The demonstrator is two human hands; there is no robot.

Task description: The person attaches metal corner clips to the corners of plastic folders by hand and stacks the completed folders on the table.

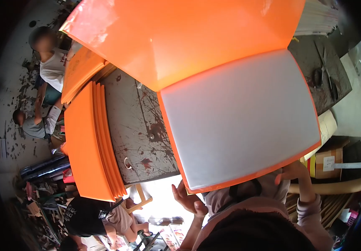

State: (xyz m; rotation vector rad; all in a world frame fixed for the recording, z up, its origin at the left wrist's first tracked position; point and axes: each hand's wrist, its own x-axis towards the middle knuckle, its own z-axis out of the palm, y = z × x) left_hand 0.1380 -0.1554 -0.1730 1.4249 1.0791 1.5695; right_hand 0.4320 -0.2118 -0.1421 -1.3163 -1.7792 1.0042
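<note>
A pale grey-white rectangular panel (239,121) lies flat on a glossy orange sheet (180,37), whose narrow border shows around it. The sheet's far part rises beyond the panel's back edge. My left hand (187,201) is at the panel's front left corner, fingers extended and apart, holding nothing. Close against the front right edge is my right hand (296,172); the edge partly hides its fingers, so I cannot make out whether they grip the sheet.
A worn dark table (134,125) supports the work. Several stacked orange panels (86,142) stand at its left. Scissors (332,83) lie at the right. A cardboard box (331,157) sits below right. Other people are at left and lower left, one in a black shirt (84,217).
</note>
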